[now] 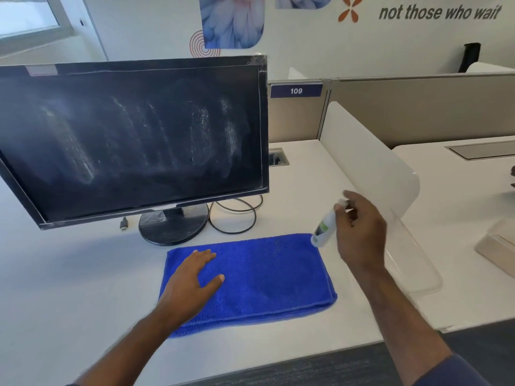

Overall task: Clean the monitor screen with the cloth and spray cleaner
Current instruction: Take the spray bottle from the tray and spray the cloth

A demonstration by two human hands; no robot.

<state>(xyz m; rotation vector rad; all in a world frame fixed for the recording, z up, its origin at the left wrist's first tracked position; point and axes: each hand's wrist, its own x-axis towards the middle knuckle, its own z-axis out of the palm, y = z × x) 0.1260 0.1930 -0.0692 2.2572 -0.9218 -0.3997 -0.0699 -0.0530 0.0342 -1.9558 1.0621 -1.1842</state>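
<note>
- The right hand [359, 227] is curling its fingers around the spray bottle [324, 225] at the cloth's two o'clock corner.
- The left hand [192, 277] is resting flat, fingers spread, on the blue cloth [267, 274] at the monitor's [133, 135] five o'clock.
- Droplets are sitting on the screen; waiting risks them running into the bezel or drying streaky.

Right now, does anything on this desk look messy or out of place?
Yes. The monitor screen is streaked with whitish droplets, and it sits tilted. A loose cable plug dangles under it, unconnected. The blue cloth lies neatly folded.
</note>
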